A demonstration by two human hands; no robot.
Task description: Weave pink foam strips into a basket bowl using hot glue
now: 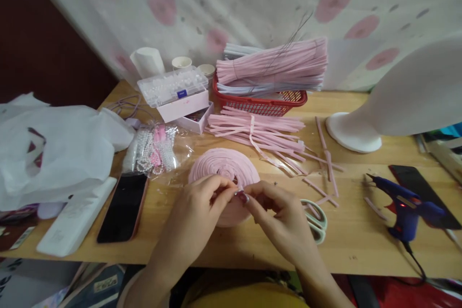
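A round pink coil of fuzzy strips (225, 161), wound in a spiral, lies at the middle of the table's front. Above it, the fingertips of my left hand (202, 207) and my right hand (279, 214) meet in a pinch. Something small and pale may be between them, but the fingers hide most of it. A shiny dark nail shows on my right thumb. Pale green scissors (319, 224) lie beside my right hand, partly covered by it. Behind the coil is a bundle of pink pipe cleaners (260, 130) tied with a clear band.
A red basket (260, 103) piled with pipe cleaners stands at the back. A blue glue gun (402, 202), its red light lit, and a white stand (353, 132) are to the right. On the left lie a phone (122, 208), bagged beads (155, 149) and a white bag (65, 149).
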